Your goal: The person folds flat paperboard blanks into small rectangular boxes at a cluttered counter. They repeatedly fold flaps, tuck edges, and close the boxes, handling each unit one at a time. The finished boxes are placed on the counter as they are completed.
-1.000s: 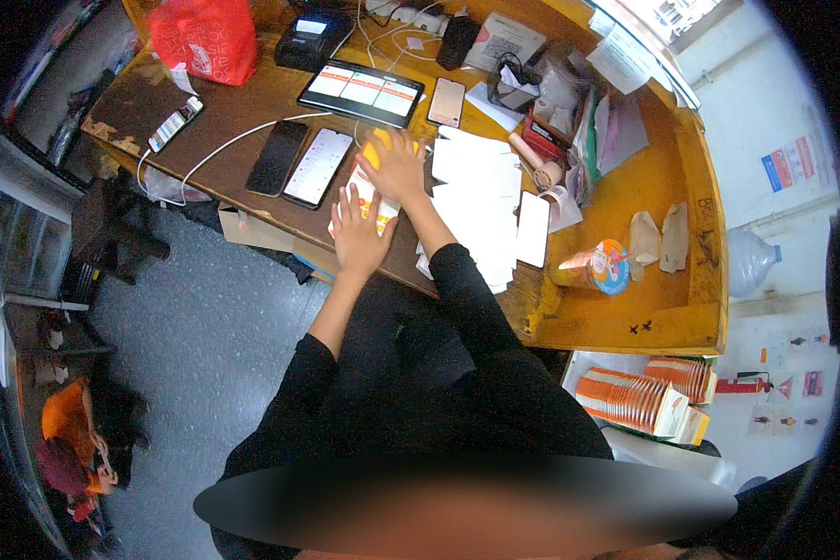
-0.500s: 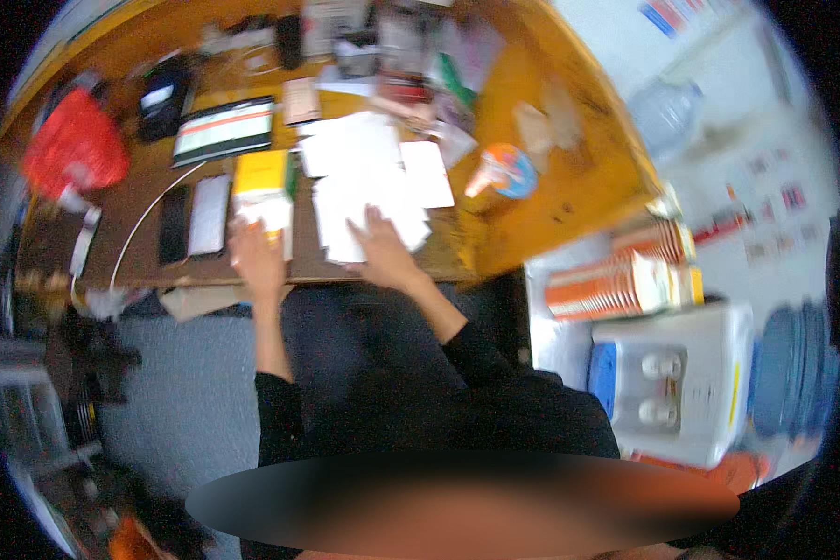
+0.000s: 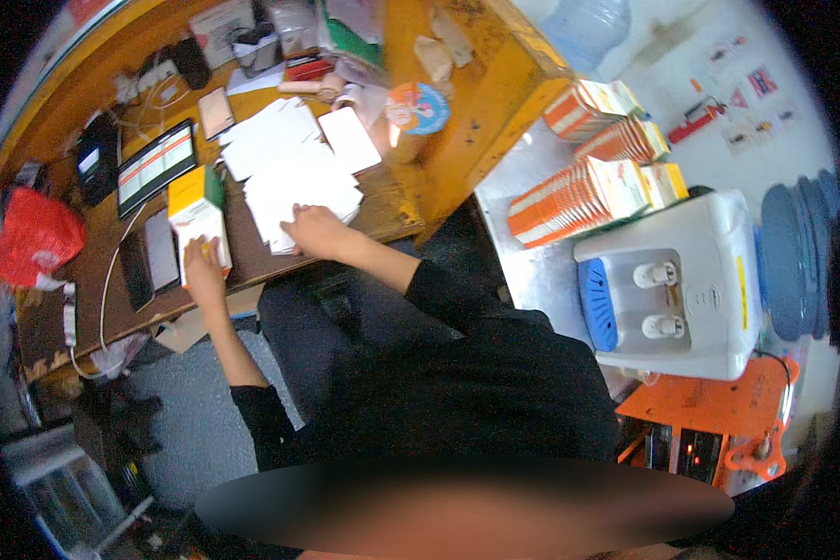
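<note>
Presently, from my remote post, I have the left hand [image 3: 203,269] laid over the near end of a long cardboard box [image 3: 196,210], yellow, white and green, which lies on the worn brown wooden surface [image 3: 240,250] close to its front edge. Its fingers touch the box, though I cannot tell whether this grip clamps it or merely rests there.

To the right, I have the right hand [image 3: 317,231], fingers bent, over the near part of a loose, uneven pile of white paper sheets [image 3: 299,177]; whether its grip pinches any sheet, I cannot tell.

Left of the box I see a pale-screened phone [image 3: 161,248] and, beside that, a dark slim phone [image 3: 134,269]. A black-framed tablet with a lit screen [image 3: 157,168] lies beyond them. Past the pile, I make out a drink cup with a round blue-and-orange top [image 3: 418,108].
</note>
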The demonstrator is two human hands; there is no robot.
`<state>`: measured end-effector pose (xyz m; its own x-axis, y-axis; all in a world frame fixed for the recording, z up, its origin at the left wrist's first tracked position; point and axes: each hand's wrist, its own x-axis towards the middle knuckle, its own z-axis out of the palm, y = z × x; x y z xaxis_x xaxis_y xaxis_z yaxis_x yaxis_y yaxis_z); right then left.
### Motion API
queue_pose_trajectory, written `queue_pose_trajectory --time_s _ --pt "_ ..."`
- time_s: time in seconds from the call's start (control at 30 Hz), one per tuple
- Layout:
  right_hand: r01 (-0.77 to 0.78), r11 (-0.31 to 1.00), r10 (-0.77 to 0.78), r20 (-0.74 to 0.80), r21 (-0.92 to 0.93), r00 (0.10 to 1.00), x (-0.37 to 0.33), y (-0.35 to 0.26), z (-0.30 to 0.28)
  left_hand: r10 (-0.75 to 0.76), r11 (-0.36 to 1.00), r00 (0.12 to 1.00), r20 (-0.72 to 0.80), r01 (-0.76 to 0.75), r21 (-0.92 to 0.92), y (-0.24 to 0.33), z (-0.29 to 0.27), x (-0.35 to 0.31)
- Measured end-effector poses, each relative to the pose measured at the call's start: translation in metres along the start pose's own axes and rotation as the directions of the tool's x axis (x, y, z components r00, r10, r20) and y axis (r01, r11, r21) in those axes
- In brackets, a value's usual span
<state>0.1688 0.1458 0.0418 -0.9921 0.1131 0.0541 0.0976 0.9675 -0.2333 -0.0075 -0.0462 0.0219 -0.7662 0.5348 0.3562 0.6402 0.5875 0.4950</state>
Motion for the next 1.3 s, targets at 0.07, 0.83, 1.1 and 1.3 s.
queue_pose_trajectory --time_s 0.07,0.83,1.1,1.3 --pt "-0.026 0.998 0.029 0.040 -0.059 0.999 0.001 -0.004 -0.007 -0.034 0.997 0.999 0.029 0.036 -0.075 0.002 -0.006 0.003" --pt "0.551 0.146 0.761 -0.449 0.822 0.468 -0.086 -0.025 -0.128 -0.293 0.108 0.923 0.249 0.291 -0.951 0.136 -0.044 -0.032" --pt "-0.054 0.596 0.698 -0.484 0.801 0.527 -0.095 -0.055 -0.085 -0.417 0.137 0.909 -0.012 0.049 -0.989 0.155 -0.103 -0.063" --pt "0.227 0.801 0.056 -0.446 0.554 0.893 -0.072 -0.112 -0.106 -0.422 0.053 0.904 -0.071 -0.054 -0.997 0.172 -0.104 -0.088"
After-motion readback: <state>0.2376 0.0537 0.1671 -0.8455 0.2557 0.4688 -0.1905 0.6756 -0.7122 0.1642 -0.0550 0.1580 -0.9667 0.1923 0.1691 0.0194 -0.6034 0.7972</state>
